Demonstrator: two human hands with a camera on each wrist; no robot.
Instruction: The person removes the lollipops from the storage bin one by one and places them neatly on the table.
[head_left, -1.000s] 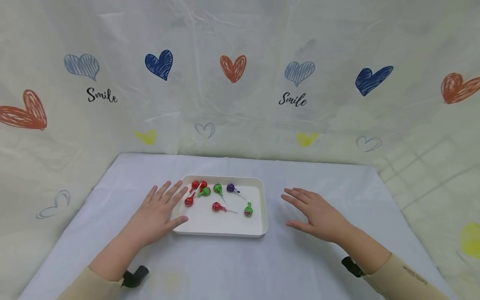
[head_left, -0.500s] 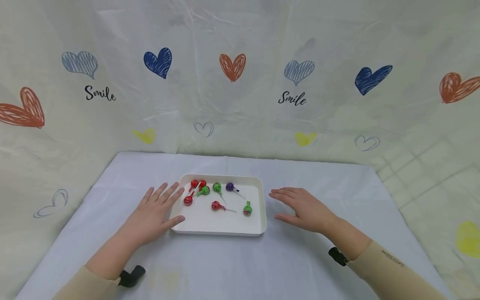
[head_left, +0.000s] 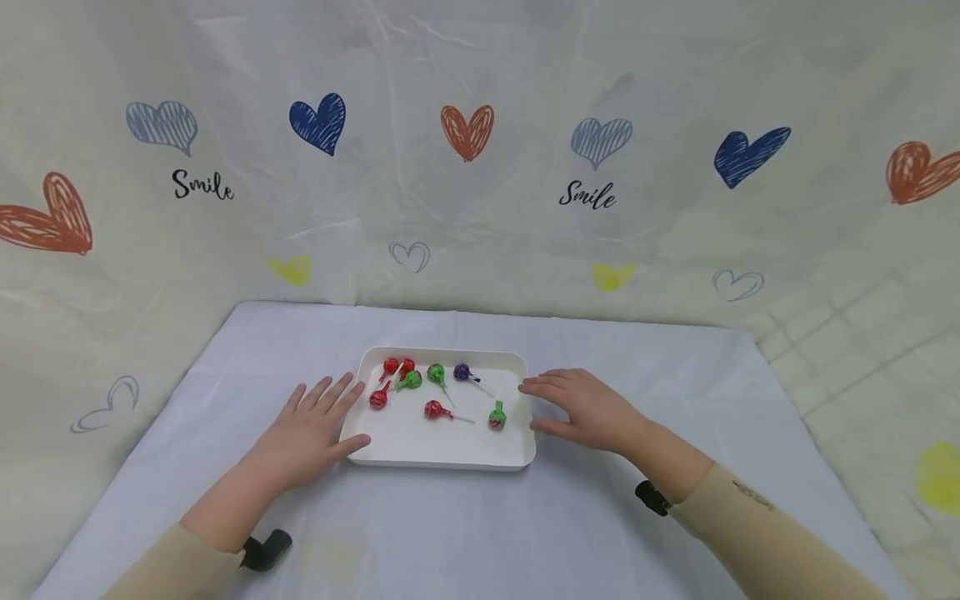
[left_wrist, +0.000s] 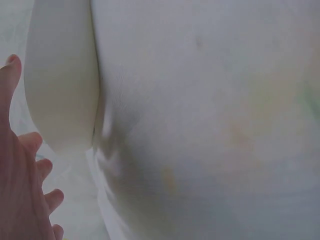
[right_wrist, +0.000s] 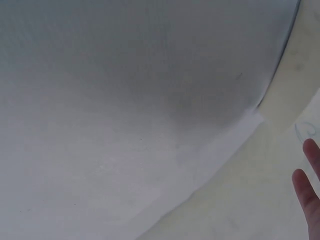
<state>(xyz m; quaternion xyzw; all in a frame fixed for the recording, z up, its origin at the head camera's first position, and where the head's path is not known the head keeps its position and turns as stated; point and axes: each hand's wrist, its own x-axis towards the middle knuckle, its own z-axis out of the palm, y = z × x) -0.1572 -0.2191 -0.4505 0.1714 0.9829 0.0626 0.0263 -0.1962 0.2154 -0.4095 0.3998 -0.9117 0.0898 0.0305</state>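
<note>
A white rectangular tray (head_left: 450, 450) lies on the table with several wrapped lollipops in it. A purple lollipop (head_left: 462, 372) is at the back, beside a green lollipop (head_left: 437, 373); a red lollipop (head_left: 435, 409) lies in the middle and another green lollipop (head_left: 497, 416) towards the right. More red and green ones cluster at the back left. My left hand (head_left: 303, 437) has its fingers spread, fingertips and thumb overlapping the tray's left rim. On the other side, my right hand (head_left: 588, 410) has its extended fingertips right at the right rim. Neither hand holds anything.
A white cloth (head_left: 442, 533) covers the table. Behind it hangs a pale backdrop (head_left: 517, 67) printed with hearts and "Smile". Small black devices are worn at both wrists, the left device (head_left: 267, 550) and the right device (head_left: 652, 497).
My right hand has moved left from beside the tray to its right rim. The left hand has stayed almost in place at the left rim, and the lollipops have not moved.
</note>
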